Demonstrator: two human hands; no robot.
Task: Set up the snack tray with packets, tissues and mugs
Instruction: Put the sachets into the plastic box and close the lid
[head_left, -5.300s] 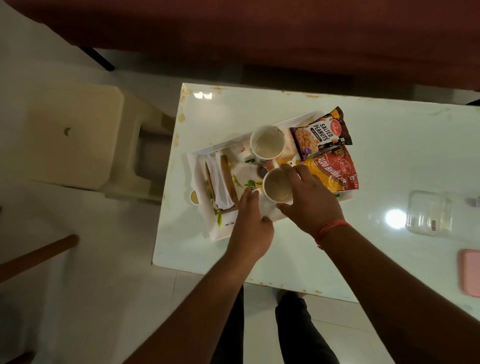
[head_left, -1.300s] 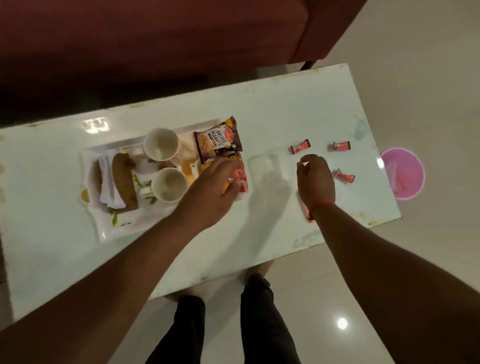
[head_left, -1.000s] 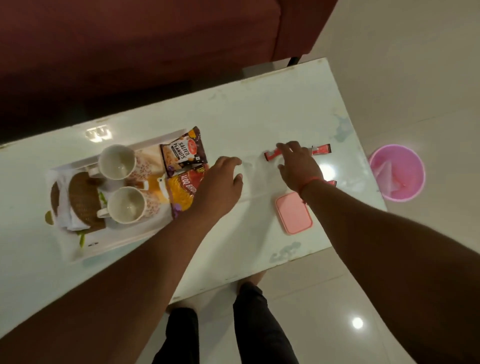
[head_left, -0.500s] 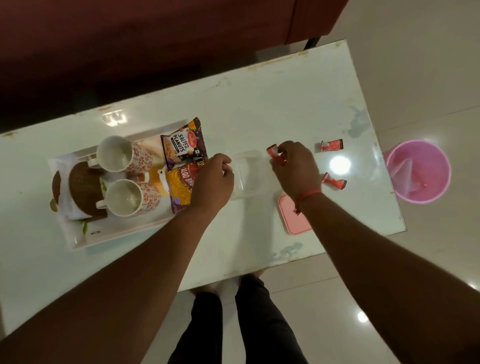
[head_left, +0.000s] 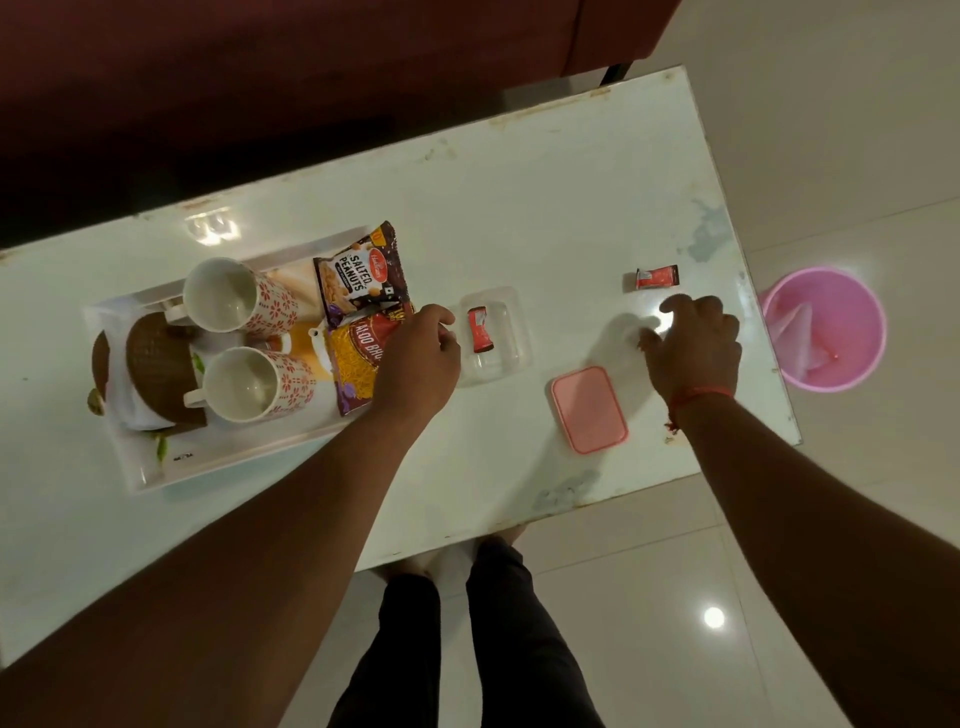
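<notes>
A light, crinkly red sachet (head_left: 657, 277) on the bench (head_left: 545, 208) is best pinched at its edges by the empty, loosely spread right hand (head_left: 693, 347), while the left hand (head_left: 421, 358), loosely curled, steadies the clear plastic box (head_left: 506, 332).

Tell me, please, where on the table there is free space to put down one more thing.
The table is bare along its far side, beyond the clear box and red sachet. The near-left corner in front of the tray is also bare. The tray is crowded with mugs and packets; the strip between box, pink lid and right hand is tight.
</notes>
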